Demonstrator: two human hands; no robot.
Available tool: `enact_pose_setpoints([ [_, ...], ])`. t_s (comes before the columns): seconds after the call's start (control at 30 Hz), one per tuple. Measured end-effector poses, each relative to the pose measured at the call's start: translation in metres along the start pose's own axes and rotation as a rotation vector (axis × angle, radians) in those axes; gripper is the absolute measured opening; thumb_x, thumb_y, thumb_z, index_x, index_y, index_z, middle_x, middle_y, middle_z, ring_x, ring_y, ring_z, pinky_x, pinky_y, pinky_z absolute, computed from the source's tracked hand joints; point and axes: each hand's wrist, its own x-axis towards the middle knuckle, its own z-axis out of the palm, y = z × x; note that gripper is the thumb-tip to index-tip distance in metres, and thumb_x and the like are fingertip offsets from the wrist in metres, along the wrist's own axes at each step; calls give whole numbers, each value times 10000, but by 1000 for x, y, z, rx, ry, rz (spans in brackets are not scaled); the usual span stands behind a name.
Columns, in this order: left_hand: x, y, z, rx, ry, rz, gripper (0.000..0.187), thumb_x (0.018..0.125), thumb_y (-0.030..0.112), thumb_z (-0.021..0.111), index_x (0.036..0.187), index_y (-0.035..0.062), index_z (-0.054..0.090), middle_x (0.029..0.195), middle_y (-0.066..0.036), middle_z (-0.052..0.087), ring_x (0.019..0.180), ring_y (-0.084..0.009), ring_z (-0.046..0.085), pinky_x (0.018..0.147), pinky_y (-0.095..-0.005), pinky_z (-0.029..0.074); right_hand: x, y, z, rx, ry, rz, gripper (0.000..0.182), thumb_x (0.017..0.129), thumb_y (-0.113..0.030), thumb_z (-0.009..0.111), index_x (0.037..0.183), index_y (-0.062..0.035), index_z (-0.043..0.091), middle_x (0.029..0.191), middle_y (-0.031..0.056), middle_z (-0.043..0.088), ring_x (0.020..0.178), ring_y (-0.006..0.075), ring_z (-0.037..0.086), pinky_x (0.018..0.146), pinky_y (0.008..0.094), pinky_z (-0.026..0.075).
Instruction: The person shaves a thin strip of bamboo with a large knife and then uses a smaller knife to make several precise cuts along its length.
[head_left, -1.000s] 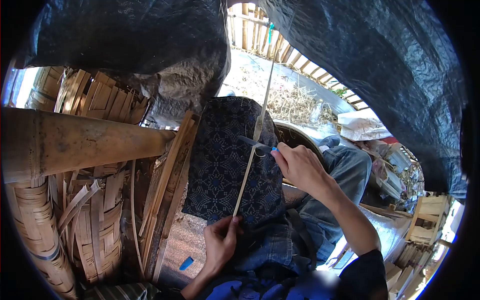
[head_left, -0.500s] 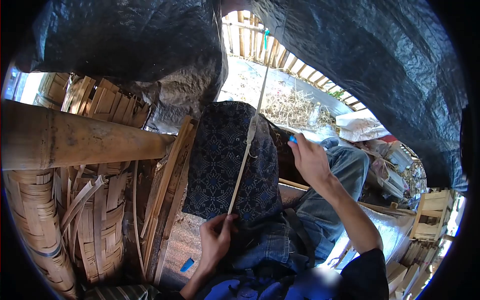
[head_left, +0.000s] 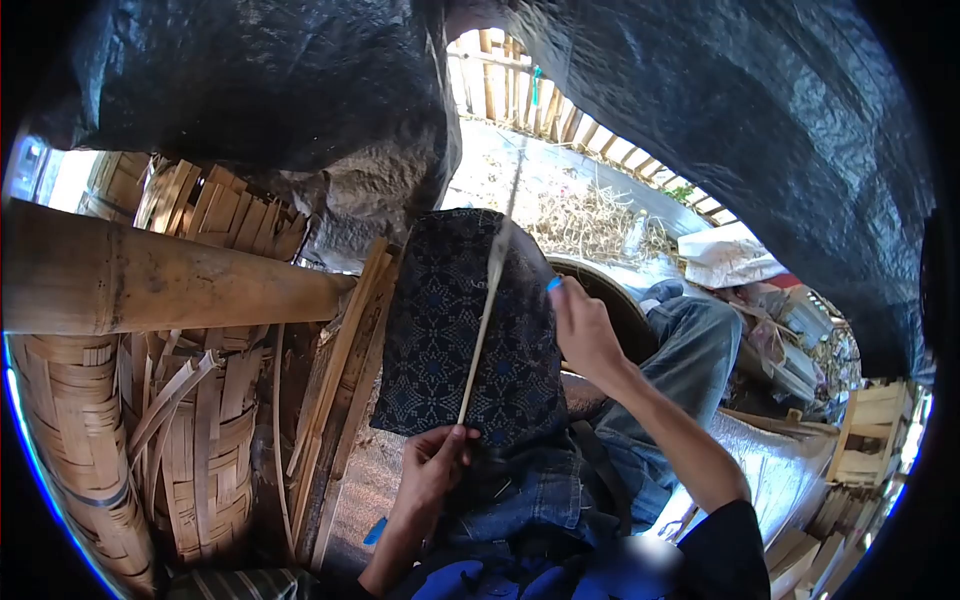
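Note:
My left hand (head_left: 432,470) pinches the lower end of a thin, pale bamboo strip (head_left: 478,355) between thumb and fingers. The strip slants up and away over a dark patterned cloth (head_left: 425,340) spread across my leg; its far part is blurred. To the right of the strip, my right hand (head_left: 590,335) is closed, knuckles up, near the cloth's right edge. A small bright blue piece (head_left: 554,284) shows at its fingertips. Whatever else it grips is hidden.
A thick bamboo pole (head_left: 190,280) juts in from the left above woven bamboo baskets (head_left: 75,430). Dark plastic sheeting (head_left: 740,130) hangs overhead. Split wood (head_left: 335,370) stands left of my leg. A small blue scrap (head_left: 376,530) lies near my left wrist.
My right hand has moved left, closer to the strip and the cloth. My left hand keeps its pinch with little movement. The strip's far end now sits lower in view.

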Motion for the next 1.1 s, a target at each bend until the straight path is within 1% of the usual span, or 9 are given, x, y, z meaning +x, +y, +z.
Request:
enact_pose_setpoints([
  [0.1, -1, -3, 0, -33, -10, 0, 266, 971, 246, 551, 973, 13, 680, 641, 33, 551, 446, 0, 359, 412, -180, 236, 1, 4, 2, 988, -15, 747, 251, 1007, -229, 435, 882, -13, 432, 598, 145, 512, 502, 281, 522, 455, 372, 362],
  [0.13, -2, -3, -2, -30, -2, -10, 266, 971, 246, 551, 973, 13, 680, 641, 33, 551, 446, 0, 359, 412, -180, 236, -2, 3, -3, 705, 4, 366, 260, 1011, -223, 424, 887, 5, 432, 579, 145, 462, 470, 267, 458, 480, 382, 354],
  [0.17, -1, -3, -1, -30, -2, -5, 265, 968, 249, 554, 962, 16, 680, 639, 28, 555, 437, -1, 350, 404, -175, 224, -4, -3, -9, 708, 5, 374, 260, 1011, -223, 424, 887, 5, 432, 579, 145, 462, 470, 267, 458, 480, 382, 354],
  [0.23, 0, -1, -1, -33, -10, 1, 264, 966, 252, 558, 950, 18, 679, 637, 23, 560, 428, -2, 340, 396, -170, 212, -5, -12, -20, 453, -35, 128, 252, 1008, -221, 441, 924, 16, 455, 571, 148, 441, 459, 228, 447, 494, 383, 352],
  [0.4, 1, -1, -3, -61, -28, -22, 264, 963, 253, 561, 953, 17, 679, 635, 18, 568, 426, -3, 343, 396, -173, 214, 0, -10, -16, 541, -122, 255, 242, 998, -181, 459, 893, 32, 501, 558, 172, 445, 438, 250, 447, 472, 387, 324],
  [0.47, 0, 0, -3, -65, -28, -30, 261, 966, 247, 557, 967, 17, 681, 640, 25, 562, 438, -2, 344, 406, -174, 218, 4, -14, -22, 472, -318, 166, 268, 993, -188, 472, 845, 32, 513, 544, 175, 477, 429, 301, 476, 453, 401, 344],
  [0.57, 0, -2, -3, -74, -36, -37, 258, 969, 240, 553, 980, 17, 683, 644, 32, 556, 448, 0, 345, 416, -176, 220, 1, -8, -3, 281, -122, -43, 253, 980, -196, 499, 848, 19, 518, 537, 175, 513, 451, 330, 532, 447, 419, 391],
  [1.0, 1, -9, 2, -10, 61, 20, 261, 964, 246, 565, 949, 21, 697, 614, 26, 573, 447, -2, 399, 407, -175, 257, -37, 35, -12, -24, -274, -136, 243, 945, -225, 557, 829, -27, 477, 544, 132, 548, 501, 328, 578, 449, 426, 443],
  [1.1, 2, -10, 4, 17, 72, 46, 255, 964, 238, 565, 940, 23, 699, 614, 27, 577, 454, -2, 407, 412, -176, 268, -65, 48, -29, -136, -274, -14, 219, 932, -183, 568, 828, -25, 458, 548, 139, 532, 499, 343, 566, 446, 431, 433],
])
